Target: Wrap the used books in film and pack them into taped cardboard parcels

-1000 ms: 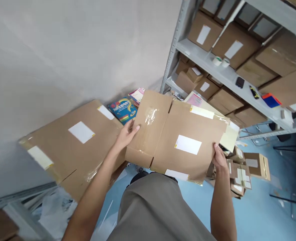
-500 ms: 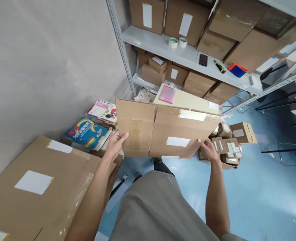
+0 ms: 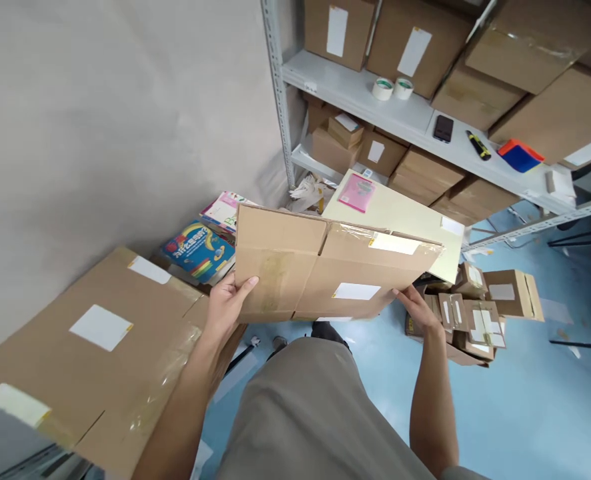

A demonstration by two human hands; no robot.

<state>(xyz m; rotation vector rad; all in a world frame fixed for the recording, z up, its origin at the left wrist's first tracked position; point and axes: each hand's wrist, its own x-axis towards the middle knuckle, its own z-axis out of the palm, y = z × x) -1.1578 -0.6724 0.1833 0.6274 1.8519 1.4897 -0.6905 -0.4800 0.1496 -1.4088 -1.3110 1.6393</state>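
Observation:
A flattened cardboard box (image 3: 295,280) with white labels and clear tape is held up in front of me, tilted, its right end a little lower. My left hand (image 3: 228,303) grips its left edge, thumb on the near face and fingers hidden behind. At the lower right edge my right hand (image 3: 416,305) pinches the cardboard the same way. Beyond it is a cream tabletop (image 3: 400,217) with a pink plastic pouch (image 3: 356,193). Left of the box lie stacked books, a blue one (image 3: 200,252) on top.
Another flattened carton (image 3: 90,360) lies at the left. A grey metal shelf (image 3: 345,83) ahead holds cartons, tape rolls (image 3: 383,89), a phone (image 3: 443,128) and a yellow-black utility knife (image 3: 478,145). Small boxes (image 3: 475,313) are piled on the blue floor at right.
My view has turned left, so the shelf and books sit further right. Both hands still hold the flattened box, whose right end has dipped slightly.

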